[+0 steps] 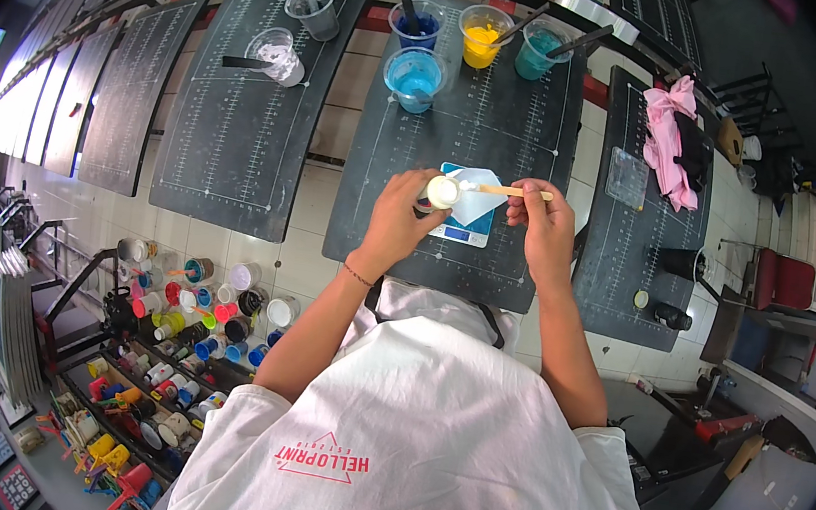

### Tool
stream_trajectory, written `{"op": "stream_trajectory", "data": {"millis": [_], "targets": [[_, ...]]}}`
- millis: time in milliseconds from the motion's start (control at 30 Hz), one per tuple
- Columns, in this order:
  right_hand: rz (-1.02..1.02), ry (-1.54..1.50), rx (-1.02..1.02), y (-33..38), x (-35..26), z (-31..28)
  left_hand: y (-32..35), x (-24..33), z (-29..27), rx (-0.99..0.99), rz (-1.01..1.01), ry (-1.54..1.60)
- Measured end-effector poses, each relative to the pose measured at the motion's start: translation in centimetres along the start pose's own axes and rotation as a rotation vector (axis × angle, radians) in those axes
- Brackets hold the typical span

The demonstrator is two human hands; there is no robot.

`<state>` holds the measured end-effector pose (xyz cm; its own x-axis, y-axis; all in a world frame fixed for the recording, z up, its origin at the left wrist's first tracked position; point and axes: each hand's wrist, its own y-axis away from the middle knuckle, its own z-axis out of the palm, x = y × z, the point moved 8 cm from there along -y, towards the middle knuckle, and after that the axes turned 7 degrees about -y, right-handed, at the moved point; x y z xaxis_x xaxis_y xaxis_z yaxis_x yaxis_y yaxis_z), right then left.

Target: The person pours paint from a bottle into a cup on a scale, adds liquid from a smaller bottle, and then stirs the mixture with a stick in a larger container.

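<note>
Here the left hand (pixel 400 216) is gripping a small white-lidded jar (pixel 441 192), its fingers curled round the body so that only the pale top is showing. The right hand (pixel 543 220) is pinching a wooden stick (pixel 513 191) whose far end is reaching toward the jar; whether the tip is touching the jar cannot be told. Both hands are hovering over a small blue scale (pixel 464 223) carrying a white sheet (pixel 480 197), and the hands are covering much of the scale's plate. The scale is sitting on a dark cutting mat (pixel 462 130) on the counter (pixel 331 135). Beyond it, cups of blue (pixel 413 76), dark blue (pixel 415 24), yellow (pixel 481 37) and teal paint (pixel 538 50) are standing with stirrers leaning out. A pink cloth (pixel 670 139) is lying at the right. The person's shirt is blocking the counter's near edge. Small paint jars (pixel 190 316) are crowding a shelf at lower left, too tiny to sort.
</note>
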<state>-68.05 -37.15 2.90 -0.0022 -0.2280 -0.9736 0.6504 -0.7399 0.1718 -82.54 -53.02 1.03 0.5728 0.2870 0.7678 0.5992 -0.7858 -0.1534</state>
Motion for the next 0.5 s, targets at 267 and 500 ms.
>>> {"op": "stream_trajectory", "data": {"millis": [267, 500], "targets": [[0.031, -0.021, 0.040, -0.5, 1.8, -1.6, 0.5, -1.3, -0.4, 0.017, -0.055, 0.039], [0.025, 0.082, 0.108, -1.1, 5.4, -3.0, 0.6, -1.3, -0.6, 0.001, -0.080, 0.005]]}}
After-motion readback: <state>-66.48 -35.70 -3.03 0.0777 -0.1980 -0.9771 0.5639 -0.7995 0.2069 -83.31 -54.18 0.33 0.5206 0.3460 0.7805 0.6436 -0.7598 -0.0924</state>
